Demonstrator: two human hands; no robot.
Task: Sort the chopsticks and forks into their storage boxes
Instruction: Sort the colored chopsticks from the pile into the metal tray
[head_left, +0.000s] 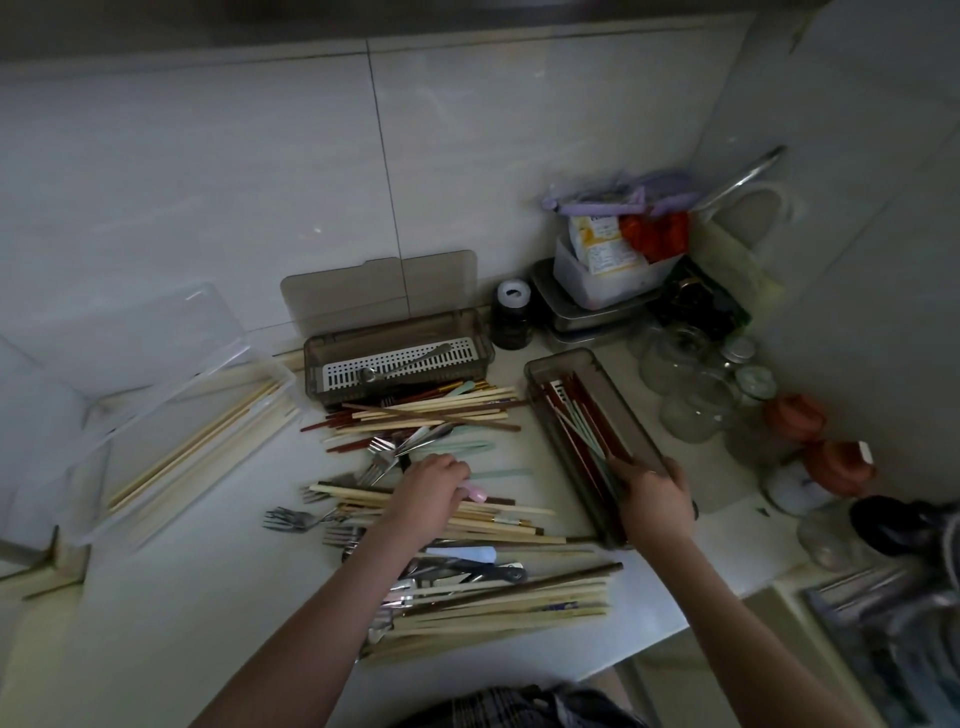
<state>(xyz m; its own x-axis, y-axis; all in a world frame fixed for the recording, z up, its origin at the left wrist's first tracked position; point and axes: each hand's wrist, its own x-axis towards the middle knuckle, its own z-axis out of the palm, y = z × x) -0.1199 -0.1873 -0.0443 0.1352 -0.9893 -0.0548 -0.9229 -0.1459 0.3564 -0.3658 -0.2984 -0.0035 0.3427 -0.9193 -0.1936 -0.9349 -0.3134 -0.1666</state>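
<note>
1. At the far left a clear plastic box (171, 441) lies on the pale countertop (208, 571) with its clear lid (156, 338) raised behind it. It holds long pale chopsticks (208, 441) lying lengthwise, and nothing else that can be made out.
2. Right of it, against the tiled wall, stands a smoky-grey box (397, 358) with its lid (379, 291) tilted up against the tiles. Inside is a white perforated tray (415, 361), and on the tray lies one metal utensil (400, 364), seemingly a spoon.
3. In front of that box a loose pile of chopsticks (426, 413), pale, brown and mint green, lies crosswise on the counter, touching the box's front wall. Metal forks (384, 457) lie just below the pile, and more forks (291, 519) lie nearer the person.
4. The left hand (431, 493) rests knuckles-up on the middle heap of chopsticks, fingers curled down over a small pink item (475, 493); whether it grips anything I cannot tell.
5. Nearest the person lies another bundle of long pale and dark chopsticks (509, 597), with metal cutlery partly beneath it.
6. The right hand (652, 499) holds the near end of a second smoky-grey box (587, 441), fingers curled over its rim. This box is set at an angle and holds dark red and mint green chopsticks (582, 426) lying lengthwise.
7. In the right corner stand a dark jar (511, 317), stacked food containers (602, 291) with packets in them, glass jars (691, 384), and two brown pots (821, 441).
</note>
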